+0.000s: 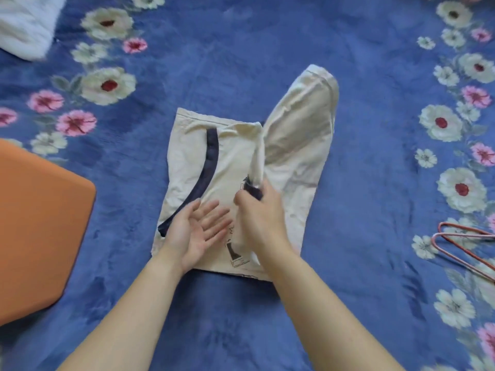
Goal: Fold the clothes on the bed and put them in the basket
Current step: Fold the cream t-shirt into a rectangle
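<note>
Bed covered by blue plush blanket [241,49] with white and pink flower print; cream garment [187,162] with navy trim lies mid-blanket, partly folded, one part lifted off it; white fabric [24,25] at far-left corner; pink hanger [466,247] at right edge; orange box-like object [34,226] at left edge, base hidden

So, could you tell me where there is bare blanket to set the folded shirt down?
Bare blanket lies beyond the cream T-shirt, between the white cloth and the right flower border, and between T-shirt and hanger. It is crowded at the T-shirt and beside the orange basket.
</note>
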Available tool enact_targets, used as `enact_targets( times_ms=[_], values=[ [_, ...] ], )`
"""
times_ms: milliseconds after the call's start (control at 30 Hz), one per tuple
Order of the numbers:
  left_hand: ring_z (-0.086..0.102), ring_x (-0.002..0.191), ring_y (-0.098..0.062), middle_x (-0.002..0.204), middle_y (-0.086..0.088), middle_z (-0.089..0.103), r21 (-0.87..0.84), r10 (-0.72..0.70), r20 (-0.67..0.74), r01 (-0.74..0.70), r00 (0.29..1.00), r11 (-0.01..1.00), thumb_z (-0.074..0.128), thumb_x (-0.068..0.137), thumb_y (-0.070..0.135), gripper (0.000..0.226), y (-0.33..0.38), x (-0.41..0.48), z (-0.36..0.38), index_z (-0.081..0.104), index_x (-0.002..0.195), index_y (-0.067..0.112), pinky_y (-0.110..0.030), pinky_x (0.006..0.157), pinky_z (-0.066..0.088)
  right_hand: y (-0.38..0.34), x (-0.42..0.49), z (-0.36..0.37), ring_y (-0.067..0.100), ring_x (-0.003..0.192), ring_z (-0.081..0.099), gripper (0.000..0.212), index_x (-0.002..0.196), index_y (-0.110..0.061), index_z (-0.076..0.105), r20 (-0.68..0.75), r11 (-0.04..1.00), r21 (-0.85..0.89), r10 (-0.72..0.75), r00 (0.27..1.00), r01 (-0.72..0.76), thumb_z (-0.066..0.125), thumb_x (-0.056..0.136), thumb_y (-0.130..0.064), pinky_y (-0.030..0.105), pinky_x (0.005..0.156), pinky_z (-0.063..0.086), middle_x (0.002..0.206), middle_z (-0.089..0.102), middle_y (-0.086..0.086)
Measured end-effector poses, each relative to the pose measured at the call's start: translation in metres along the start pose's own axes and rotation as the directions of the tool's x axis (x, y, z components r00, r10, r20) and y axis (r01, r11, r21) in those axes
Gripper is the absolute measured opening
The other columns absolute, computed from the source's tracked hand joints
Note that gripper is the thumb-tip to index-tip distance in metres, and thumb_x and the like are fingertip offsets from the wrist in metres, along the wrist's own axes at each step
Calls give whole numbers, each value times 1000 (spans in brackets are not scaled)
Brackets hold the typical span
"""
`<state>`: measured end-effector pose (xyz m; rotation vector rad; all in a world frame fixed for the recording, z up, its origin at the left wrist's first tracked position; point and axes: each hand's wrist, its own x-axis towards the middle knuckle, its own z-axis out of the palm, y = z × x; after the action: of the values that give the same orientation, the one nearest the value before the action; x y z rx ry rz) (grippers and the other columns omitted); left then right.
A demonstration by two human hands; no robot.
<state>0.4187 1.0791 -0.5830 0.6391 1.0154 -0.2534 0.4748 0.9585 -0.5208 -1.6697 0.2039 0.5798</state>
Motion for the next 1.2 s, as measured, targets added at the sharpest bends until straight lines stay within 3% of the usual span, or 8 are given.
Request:
enact_targets(
  times_ms=[167, 300, 400, 567, 767, 900, 1067, 1200],
  values=[
    [71, 82, -31, 95, -17, 72, -83, -48, -11, 47, 999, 995, 41, 95, 53, 60, 32, -1, -55, 71, 108, 3, -39, 73, 58, 34, -4, 70, 4, 88, 57, 68, 147, -31, 38, 433, 957, -277, 208, 877, -90, 61, 83, -37, 21, 89, 48, 98, 60, -12],
    [67, 95, -33, 105, -19, 71, 117, -72, -29, 75, 997, 990, 64, 84, 45, 48, 39, 3, -68, 73, 107, 4, -46, 91, 53, 51, 14, 67, 13, 77, 63, 38, 112, -24, 68, 266, 904, -414, 235, 935, -109, 58, 79, -41, 41, 85, 54, 83, 67, -5],
    [70, 96, -24, 104, -12, 74, 323, 62, 9, -61, 998, 944, 60, 92, 13, 27, 36, 6, -65, 66, 118, 6, -39, 88, 56, 46, 43, 54, 13, 67, 59, 13, 87, -24, 69, 114, 908, -401, 178, 977, -119, 57, 84, -26, 34, 67, 48, 73, 67, -4],
    [71, 93, -21, 94, -6, 76, 431, 200, -46, -161, 979, 888, 59, 93, 11, 13, 45, 6, -76, 70, 100, 12, -34, 84, 53, 23, 82, 47, 19, 74, 62, 16, 100, -21, 65, -5, 874, -482, 69, 998, -63, 51, 93, -17, 34, 68, 48, 82, 67, 3],
    [70, 84, -13, 85, 7, 74, 679, 338, 22, -262, 941, 686, 73, 73, 35, 24, 44, 8, -82, 64, 91, 21, -33, 77, 53, 5, 105, 74, 14, 85, 58, 28, 122, -21, 57, 82, 720, -681, -109, 991, 135, 52, 95, -25, 31, 74, 46, 90, 58, -6],
    [66, 87, -11, 85, 11, 71, 798, 415, -7, -245, 910, 551, 68, 84, 25, 7, 40, 14, -79, 63, 89, 22, -33, 78, 51, -12, 141, 113, 23, 101, 58, 35, 124, -16, 55, 145, 626, -742, -199, 969, 239, 52, 93, -34, 37, 87, 47, 113, 61, 4],
    [63, 104, -11, 107, 16, 70, 806, 399, 23, -253, 917, 535, 59, 90, 29, 26, 29, 18, -76, 62, 116, 33, -35, 92, 49, -23, 181, 145, 32, 111, 57, 55, 121, -5, 49, 74, 489, -865, -98, 992, 113, 54, 89, -50, 34, 77, 41, 119, 59, 13],
    [65, 97, -9, 99, 16, 71, 787, 404, 63, -294, 913, 542, 49, 92, 45, 27, 27, 24, -82, 64, 110, 31, -34, 88, 51, -5, 198, 150, 31, 99, 62, 22, 83, -16, 48, 63, 465, -881, -72, 995, 89, 48, 93, -36, 32, 73, 42, 101, 62, 14]
  ],
)
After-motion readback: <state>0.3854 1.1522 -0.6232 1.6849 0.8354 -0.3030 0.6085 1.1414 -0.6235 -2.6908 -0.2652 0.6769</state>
